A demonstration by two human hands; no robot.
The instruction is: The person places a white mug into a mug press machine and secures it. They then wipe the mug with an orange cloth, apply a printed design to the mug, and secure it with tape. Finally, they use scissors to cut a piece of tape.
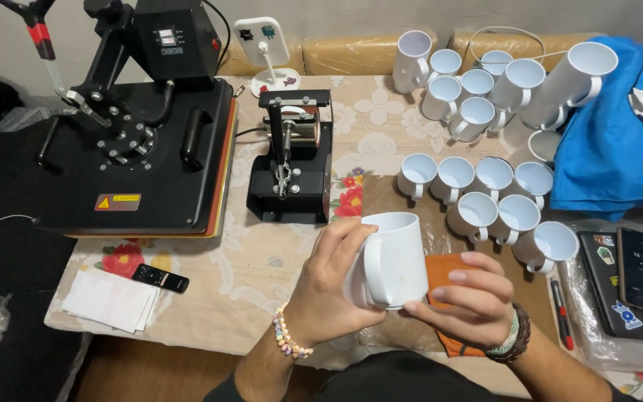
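The left hand [329,286] wraps curled fingers around the white mug [390,259] near the table's [262,260] front edge. The right hand [464,301] presses an orange cloth [446,269] against the mug's side, fingers together.

Lace-covered table [381,141], pale wall [351,15], wooden floor [150,372].

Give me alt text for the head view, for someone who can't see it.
A person's left hand grips a white mug while the right hand presses an orange cloth against its side. Behind stand a small mug press, a large flat heat press and many more white mugs on a lace-covered table.
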